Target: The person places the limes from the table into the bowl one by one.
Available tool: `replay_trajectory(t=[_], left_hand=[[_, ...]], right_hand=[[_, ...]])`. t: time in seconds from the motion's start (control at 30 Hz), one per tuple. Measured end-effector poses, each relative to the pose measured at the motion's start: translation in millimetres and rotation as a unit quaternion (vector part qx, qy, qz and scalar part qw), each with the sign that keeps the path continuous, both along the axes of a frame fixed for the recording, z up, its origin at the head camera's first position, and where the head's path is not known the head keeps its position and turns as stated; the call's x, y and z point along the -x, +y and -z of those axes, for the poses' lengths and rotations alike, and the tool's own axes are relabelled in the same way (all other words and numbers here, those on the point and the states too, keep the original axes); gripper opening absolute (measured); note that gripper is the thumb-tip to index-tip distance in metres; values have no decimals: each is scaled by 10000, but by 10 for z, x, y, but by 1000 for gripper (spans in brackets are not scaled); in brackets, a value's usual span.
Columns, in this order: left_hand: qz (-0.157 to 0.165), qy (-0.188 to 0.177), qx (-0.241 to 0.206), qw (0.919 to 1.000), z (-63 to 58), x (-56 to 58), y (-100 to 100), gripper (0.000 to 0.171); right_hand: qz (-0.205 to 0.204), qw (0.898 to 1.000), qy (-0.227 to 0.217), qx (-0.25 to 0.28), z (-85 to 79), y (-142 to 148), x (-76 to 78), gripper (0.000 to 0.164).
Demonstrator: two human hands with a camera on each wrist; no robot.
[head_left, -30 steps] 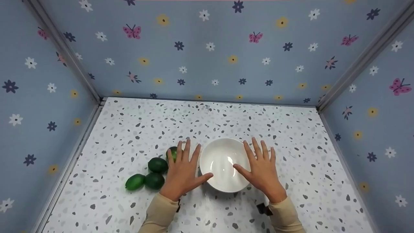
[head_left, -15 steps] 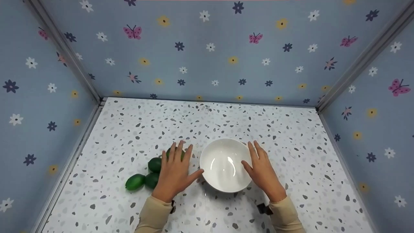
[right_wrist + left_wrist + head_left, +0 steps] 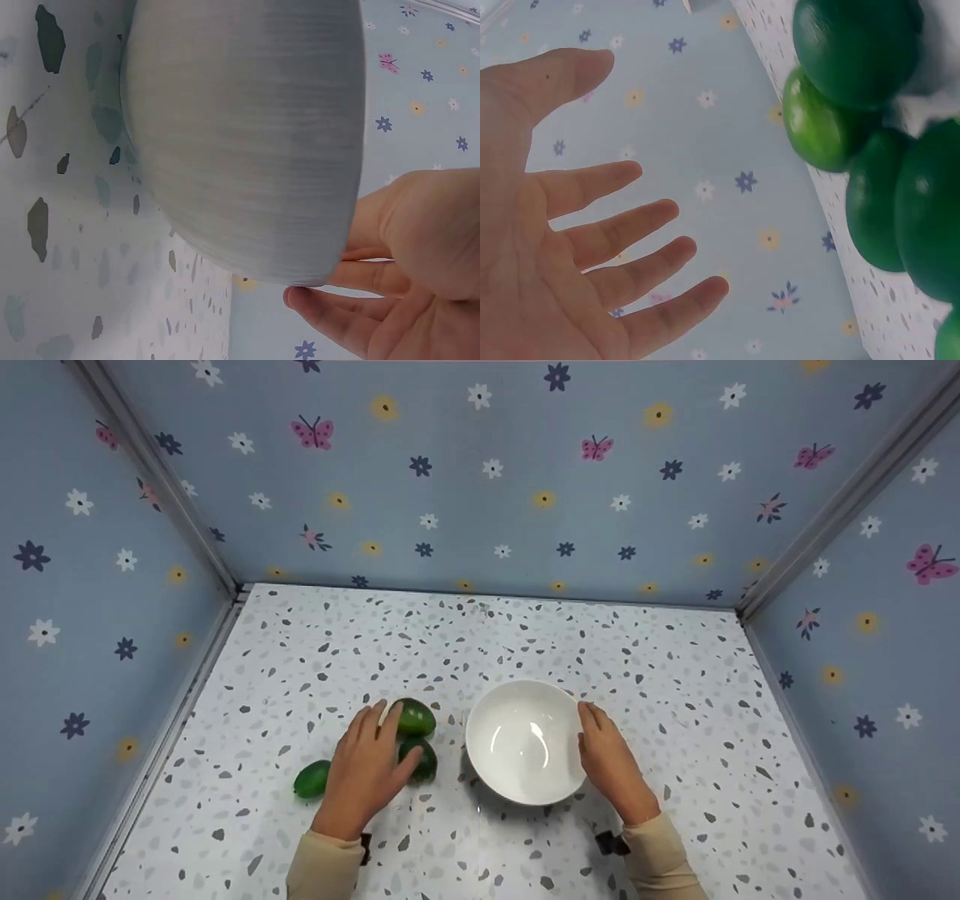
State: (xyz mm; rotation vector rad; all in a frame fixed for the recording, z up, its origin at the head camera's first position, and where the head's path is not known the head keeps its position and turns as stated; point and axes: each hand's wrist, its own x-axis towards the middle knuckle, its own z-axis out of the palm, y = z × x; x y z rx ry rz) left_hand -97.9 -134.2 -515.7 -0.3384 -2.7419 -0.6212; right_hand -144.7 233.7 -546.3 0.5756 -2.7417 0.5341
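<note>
A white bowl (image 3: 517, 750) stands on the speckled table. My right hand (image 3: 613, 769) grips its right rim, with the thumb at the inner edge and the fingers outside. In the right wrist view a fingertip (image 3: 296, 298) lies right at the outer wall of the bowl (image 3: 247, 135). Left of the bowl lie several smooth green, lime-like fruits. My left hand (image 3: 360, 772) is over them with its fingers spread and nothing held. A bright green fruit (image 3: 415, 718), a dark one (image 3: 421, 759) and another (image 3: 311, 780) show around it; the rest are hidden underneath.
The white terrazzo-patterned table (image 3: 480, 645) meets a blue flowered back panel (image 3: 480, 525). Similar panels rise at the left (image 3: 97, 660) and right (image 3: 870, 660), joined by grey corner rails. A gap of bare table separates the fruits from the bowl.
My left hand has moved left and slightly toward me, uncovering a dark fruit on its right. My right hand has closed in from above the bowl onto its right rim. The bowl stays put.
</note>
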Motion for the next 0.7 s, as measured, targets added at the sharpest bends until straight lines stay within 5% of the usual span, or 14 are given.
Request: replay_trajectory(t=[0.7], left_hand=[[-867,-1112,-338,9894,76,-371,-595,67]], right_hand=[[-6,9997,93,218,71,18,14,45]])
